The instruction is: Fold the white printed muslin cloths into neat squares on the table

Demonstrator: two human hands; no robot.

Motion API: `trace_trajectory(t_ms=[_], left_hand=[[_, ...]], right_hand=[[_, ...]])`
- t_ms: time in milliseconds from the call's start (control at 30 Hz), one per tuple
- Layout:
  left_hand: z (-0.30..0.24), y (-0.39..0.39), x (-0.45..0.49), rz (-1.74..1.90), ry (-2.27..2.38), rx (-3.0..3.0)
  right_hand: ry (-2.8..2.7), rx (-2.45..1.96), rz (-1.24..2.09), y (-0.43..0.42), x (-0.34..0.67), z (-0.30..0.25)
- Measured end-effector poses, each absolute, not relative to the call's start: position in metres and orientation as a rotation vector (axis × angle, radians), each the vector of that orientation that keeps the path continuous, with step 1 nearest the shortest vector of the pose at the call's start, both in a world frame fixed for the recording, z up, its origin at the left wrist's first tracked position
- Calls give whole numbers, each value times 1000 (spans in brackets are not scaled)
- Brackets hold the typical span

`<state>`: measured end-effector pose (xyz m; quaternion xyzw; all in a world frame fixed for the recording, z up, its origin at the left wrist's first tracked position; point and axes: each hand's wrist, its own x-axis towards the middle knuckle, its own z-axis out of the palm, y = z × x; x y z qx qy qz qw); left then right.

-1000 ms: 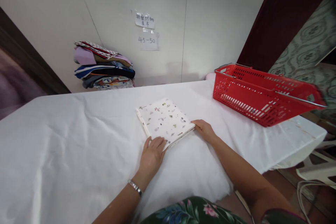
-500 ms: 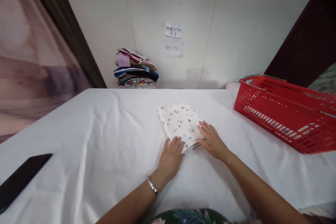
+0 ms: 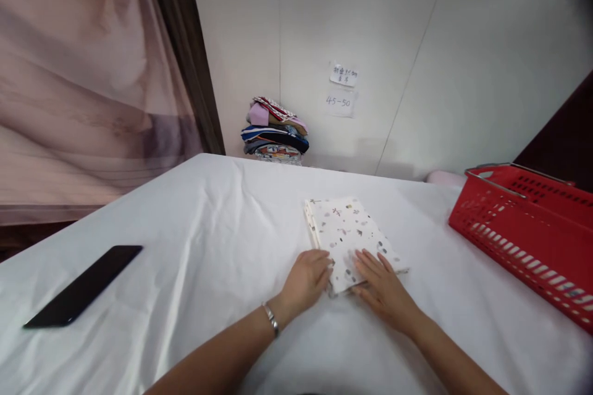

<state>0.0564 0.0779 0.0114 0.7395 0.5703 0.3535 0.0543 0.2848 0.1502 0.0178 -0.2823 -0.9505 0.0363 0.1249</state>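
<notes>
A folded white cloth (image 3: 349, 234) with small printed motifs lies flat on the white-covered table, its layered edges showing on the left side. At its near left corner is my left hand (image 3: 306, 279), wearing a silver bracelet; the fingers are bent in close together on the cloth's edge, and the thumb is hidden. My right hand (image 3: 386, 293) rests on the near right part of the cloth, fingers stretched out over the top, thumb at the near edge.
A dark phone (image 3: 86, 287) lies on the table (image 3: 217, 271) at left. To the right stands a red perforated basket (image 3: 532, 228) with metal handles. Behind the table is a stack of folded fabrics (image 3: 275, 133) against the wall. A pink curtain (image 3: 92, 74) hangs at left.
The view has turned, shifting the scene rightward. My right hand has slid from the cloth's right side to its near edge. My left fingers have gone from lying flat to bent at the corner.
</notes>
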Motion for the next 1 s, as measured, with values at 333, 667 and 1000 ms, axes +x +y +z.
trace_trajectory(t_ms=[333, 667, 1000], left_hand=[[19, 184, 15, 1036, 2121, 1384], [24, 212, 8, 1040, 2027, 1026], [14, 133, 1, 1200, 1305, 719]], right_hand=[[-2739, -667, -49, 130, 243, -17], [-2768, -477, -58, 149, 271, -8], [-2871, -539, 374, 144, 373, 27]])
